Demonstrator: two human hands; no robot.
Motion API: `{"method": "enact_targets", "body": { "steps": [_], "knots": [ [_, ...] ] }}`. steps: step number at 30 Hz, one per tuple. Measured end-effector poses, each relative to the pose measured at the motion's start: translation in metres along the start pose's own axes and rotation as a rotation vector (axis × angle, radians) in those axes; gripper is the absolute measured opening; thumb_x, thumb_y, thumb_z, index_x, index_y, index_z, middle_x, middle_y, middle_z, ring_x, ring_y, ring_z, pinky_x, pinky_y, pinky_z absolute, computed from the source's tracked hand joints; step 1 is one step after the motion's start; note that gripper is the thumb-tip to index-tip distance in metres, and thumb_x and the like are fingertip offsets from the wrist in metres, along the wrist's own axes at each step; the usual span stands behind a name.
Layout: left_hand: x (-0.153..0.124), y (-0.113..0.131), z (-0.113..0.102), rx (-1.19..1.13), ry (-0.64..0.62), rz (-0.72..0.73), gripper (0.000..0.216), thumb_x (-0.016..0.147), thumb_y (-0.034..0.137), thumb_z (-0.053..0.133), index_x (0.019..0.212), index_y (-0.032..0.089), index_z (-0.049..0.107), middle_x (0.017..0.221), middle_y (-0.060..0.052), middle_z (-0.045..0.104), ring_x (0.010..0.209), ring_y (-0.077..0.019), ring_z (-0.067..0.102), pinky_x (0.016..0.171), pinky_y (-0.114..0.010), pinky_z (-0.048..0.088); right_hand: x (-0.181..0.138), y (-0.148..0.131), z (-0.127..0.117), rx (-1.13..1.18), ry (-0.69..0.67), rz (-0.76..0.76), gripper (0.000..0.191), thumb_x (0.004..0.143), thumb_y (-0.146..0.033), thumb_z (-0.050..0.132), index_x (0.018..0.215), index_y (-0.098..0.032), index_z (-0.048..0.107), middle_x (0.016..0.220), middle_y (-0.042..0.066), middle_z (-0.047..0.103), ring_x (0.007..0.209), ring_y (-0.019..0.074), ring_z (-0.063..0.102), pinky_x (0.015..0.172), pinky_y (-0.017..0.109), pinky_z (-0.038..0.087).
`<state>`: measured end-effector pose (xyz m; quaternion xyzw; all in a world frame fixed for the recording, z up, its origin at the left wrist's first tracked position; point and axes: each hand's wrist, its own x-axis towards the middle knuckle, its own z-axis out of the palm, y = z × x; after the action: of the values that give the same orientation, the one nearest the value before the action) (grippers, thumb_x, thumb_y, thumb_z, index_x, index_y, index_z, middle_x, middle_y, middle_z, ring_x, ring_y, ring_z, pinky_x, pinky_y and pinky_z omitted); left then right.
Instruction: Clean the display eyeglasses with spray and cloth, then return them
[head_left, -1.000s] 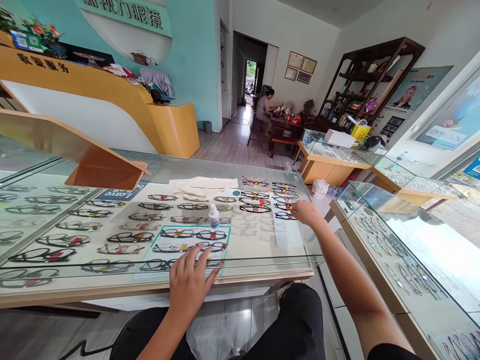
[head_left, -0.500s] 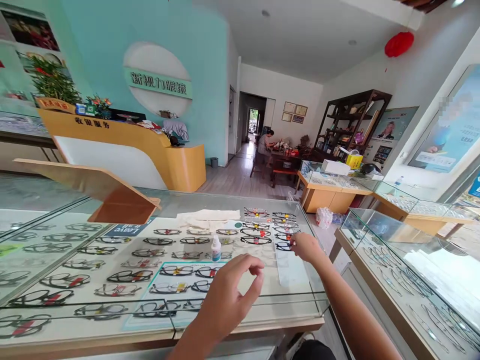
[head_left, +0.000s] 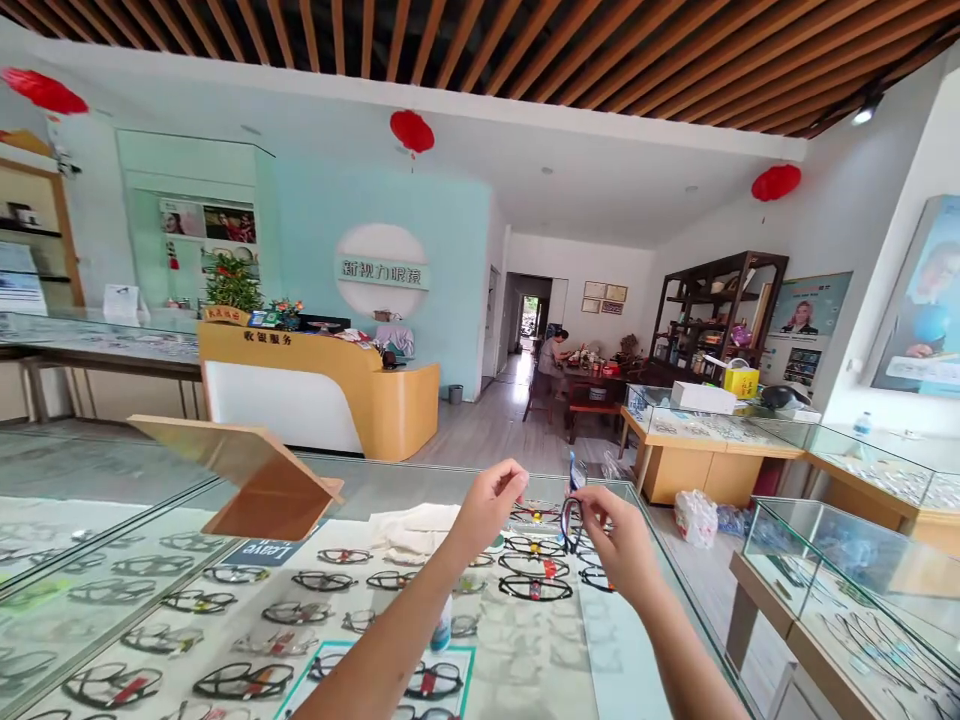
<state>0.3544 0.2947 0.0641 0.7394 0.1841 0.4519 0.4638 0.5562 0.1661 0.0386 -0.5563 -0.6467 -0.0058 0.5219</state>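
My right hand (head_left: 619, 540) pinches a pair of dark-framed eyeglasses (head_left: 572, 515) and holds it up on edge above the glass display counter (head_left: 540, 655). My left hand (head_left: 491, 500) is to the left of the eyeglasses, apart from them, its fingers curled together with nothing seen in them. Below my hands, several black eyeglasses (head_left: 535, 588) with coloured tags lie in rows. A pale cloth (head_left: 409, 530) lies left of my left hand. My left forearm partly hides a small bottle (head_left: 441, 632).
A tilted wooden board (head_left: 262, 490) stands at the counter's left. Another glass case (head_left: 847, 590) is to the right. Farther back are a yellow reception desk (head_left: 401, 410), a white plastic bag (head_left: 695, 517) on the floor and a seated person (head_left: 553, 355) at a table.
My right hand has lifted the eyeglasses off the counter. My left hand has moved forward and up, and its fingers have closed. The view has tilted upward, showing more ceiling.
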Motion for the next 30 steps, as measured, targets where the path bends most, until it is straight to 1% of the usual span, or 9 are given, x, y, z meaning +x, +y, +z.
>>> {"method": "enact_targets", "body": {
  "steps": [2,4,7,15,17,21,23,27,30],
  "knots": [
    [0.002,-0.012,0.0,-0.112,-0.019,-0.091,0.043,0.093,0.061,0.068,0.086,0.019,0.063,0.076,0.001,0.06,0.06,-0.0112,0.05,0.051,-0.023,0.038,0.005,0.006,0.016,0.063,0.041,-0.03,0.027,0.103,-0.027,0.052,0.114,-0.025,0.077,0.103,0.006,0.081,0.082,0.0212,0.069,0.075,0.032,0.052],
    [0.001,-0.021,0.003,-0.194,-0.035,-0.154,0.047,0.089,0.064,0.073,0.101,0.019,0.068,0.09,-0.003,0.068,0.071,-0.0151,0.062,0.051,-0.024,0.044,0.008,0.012,0.03,0.12,0.053,-0.03,0.027,0.105,-0.028,0.052,0.116,-0.025,0.077,0.108,0.007,0.081,0.086,0.0213,0.07,0.079,0.033,0.053],
    [-0.002,-0.03,0.01,-0.193,-0.055,-0.173,0.054,0.087,0.065,0.076,0.116,0.019,0.073,0.105,-0.009,0.073,0.086,-0.0198,0.068,0.058,-0.026,0.054,0.007,0.02,0.045,0.163,0.031,-0.027,0.027,0.109,-0.031,0.051,0.12,-0.026,0.076,0.107,0.006,0.081,0.086,0.0207,0.07,0.08,0.033,0.053],
    [-0.012,-0.054,0.017,-0.21,-0.079,-0.222,0.052,0.084,0.059,0.084,0.115,0.018,0.075,0.089,-0.005,0.073,0.075,-0.0168,0.066,0.063,-0.028,0.057,-0.003,0.035,0.054,0.189,-0.036,-0.118,0.034,0.11,-0.026,0.046,0.121,-0.03,0.078,0.118,0.008,0.08,0.106,0.025,0.074,0.093,0.039,0.056],
    [-0.012,-0.058,0.02,-0.197,-0.033,-0.235,0.051,0.082,0.057,0.085,0.112,0.018,0.075,0.088,-0.004,0.072,0.074,-0.0169,0.067,0.065,-0.029,0.058,-0.004,0.036,0.056,0.265,-0.007,-0.055,0.031,0.109,-0.028,0.048,0.115,-0.029,0.078,0.114,0.008,0.079,0.101,0.0243,0.074,0.091,0.039,0.056],
    [-0.012,-0.063,0.024,-0.16,0.092,-0.213,0.046,0.081,0.056,0.085,0.105,0.018,0.073,0.092,-0.005,0.074,0.079,-0.0178,0.069,0.071,-0.03,0.059,-0.002,0.041,0.065,0.532,0.114,0.218,0.021,0.105,-0.041,0.061,0.116,-0.027,0.072,0.104,0.006,0.078,0.093,0.0221,0.07,0.092,0.038,0.055],
    [-0.012,-0.064,0.026,-0.14,0.099,-0.182,0.044,0.082,0.055,0.084,0.105,0.018,0.074,0.093,-0.006,0.075,0.083,-0.018,0.069,0.075,-0.03,0.058,0.001,0.045,0.07,0.628,0.075,0.306,0.025,0.099,-0.047,0.07,0.112,-0.026,0.072,0.102,0.005,0.076,0.097,0.022,0.068,0.094,0.036,0.053],
    [-0.014,-0.064,0.028,-0.108,0.06,-0.155,0.042,0.085,0.054,0.084,0.106,0.019,0.074,0.092,-0.005,0.074,0.084,-0.0179,0.069,0.074,-0.028,0.056,0.008,0.052,0.076,0.788,-0.015,0.369,0.029,0.087,-0.051,0.081,0.088,-0.023,0.074,0.092,0.002,0.072,0.089,0.0195,0.063,0.089,0.033,0.051],
    [-0.015,-0.066,0.029,-0.091,0.046,-0.157,0.042,0.085,0.054,0.084,0.106,0.019,0.074,0.09,-0.004,0.074,0.082,-0.0177,0.068,0.072,-0.028,0.055,0.011,0.056,0.079,0.905,-0.024,0.437,0.026,0.082,-0.047,0.085,0.087,-0.023,0.076,0.09,0.002,0.072,0.086,0.0186,0.061,0.086,0.031,0.049]
  ]
}}
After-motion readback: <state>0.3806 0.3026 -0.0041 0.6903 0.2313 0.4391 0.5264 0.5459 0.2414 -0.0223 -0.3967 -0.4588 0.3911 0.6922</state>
